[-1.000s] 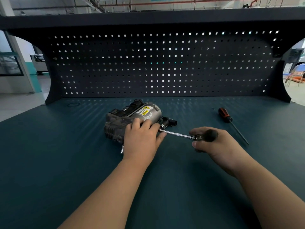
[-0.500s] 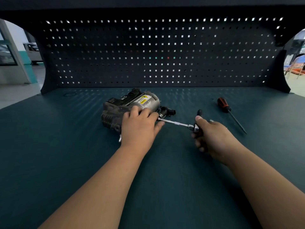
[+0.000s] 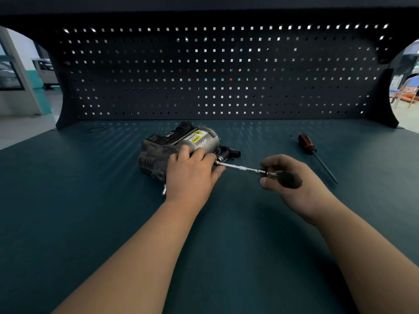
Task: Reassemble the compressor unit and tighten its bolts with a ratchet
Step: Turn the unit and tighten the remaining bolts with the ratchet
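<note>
Behind your teal worktop stands a dark pegboard that spans its whole back edge, with light showing through the square holes. Past the pegboard's left end you can see a pale vehicle out on the shop floor. Near the back left corner of the worktop lies a thin dark ring, well apart from everything else.

Your compressor sits left of the middle of the worktop, closer to the back edge than to the front. Its dark ribbed housing faces left, and its silver cylinder, with a yellow warning label, points to the right and slightly back. A small black fitting sticks out at the cylinder's right end.

Your left hand lies on top of the compressor, its fingers curled over the silver cylinder to hold it down and its thumb reaching out to the right, under the shaft of the ratchet. A small metal stud shows just left of that wrist, at the compressor's near side.

The ratchet runs from the compressor's right end, where its head meets the unit beside your left fingertips, out to the right and a little towards you. The exact bolt it sits on is hidden by your hand.

Your right hand is wrapped round the ratchet's black handle, fingers closed over the top and thumb underneath.

Further right, near the back right part of the worktop, a screwdriver with an orange and black handle lies flat, its tip pointing towards the front right. Beyond the pegboard's right end some chairs are visible.
</note>
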Tool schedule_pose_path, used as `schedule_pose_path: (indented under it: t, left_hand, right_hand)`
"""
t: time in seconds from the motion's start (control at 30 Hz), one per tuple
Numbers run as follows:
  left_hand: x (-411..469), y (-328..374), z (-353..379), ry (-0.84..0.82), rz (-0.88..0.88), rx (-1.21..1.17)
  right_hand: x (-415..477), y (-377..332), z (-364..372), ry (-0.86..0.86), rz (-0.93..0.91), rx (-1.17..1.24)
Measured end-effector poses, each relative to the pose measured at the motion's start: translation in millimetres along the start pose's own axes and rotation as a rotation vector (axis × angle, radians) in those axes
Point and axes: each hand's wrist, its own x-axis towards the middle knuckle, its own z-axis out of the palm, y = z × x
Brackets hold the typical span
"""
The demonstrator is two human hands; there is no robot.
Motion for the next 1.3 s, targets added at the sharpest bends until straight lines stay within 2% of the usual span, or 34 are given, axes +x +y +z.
schedule_pose_path:
  t: [0.17, 0.3, 0.4, 0.63, 0.73, 0.93, 1.07, 1.2, 1.3]
  left_hand:
    - [-1, 0, 0, 0.023, 0.000, -0.041]
    - [-2, -1, 0, 0.029, 0.016, -0.033]
    - [-2, -1, 0, 0.018, 0.030, -0.021]
    - [0, 0, -3, 0.028, 0.034, 0.007]
    - [1, 0, -2, 0.032, 0.034, 0.016]
    - [1, 1, 0, 0.055, 0.014, 0.011]
    - [1, 1, -2, 0.039, 0.004, 0.023]
    - [-1, 1, -2, 0.049, 0.021, 0.010]
    - [-2, 0, -2, 0.032, 0.024, -0.039]
  right_hand:
    - [3, 0, 1, 0.026, 0.127, 0.319]
    - [7, -2, 8, 0.007, 0.308, 0.452]
    - [7, -3, 12, -0.014, 0.409, 0.327]
    - [5, -4, 8, 0.033, 0.293, 0.172]
    - [4, -3, 8, 0.069, 0.172, 0.074]
    - [2, -4, 2, 0.064, -0.059, 0.144]
    - [-1, -2, 2, 0.037, -0.068, 0.065]
    - [0, -2, 3, 0.069, -0.049, 0.151]
    - [3, -4, 5, 0.088, 0.050, 0.227]
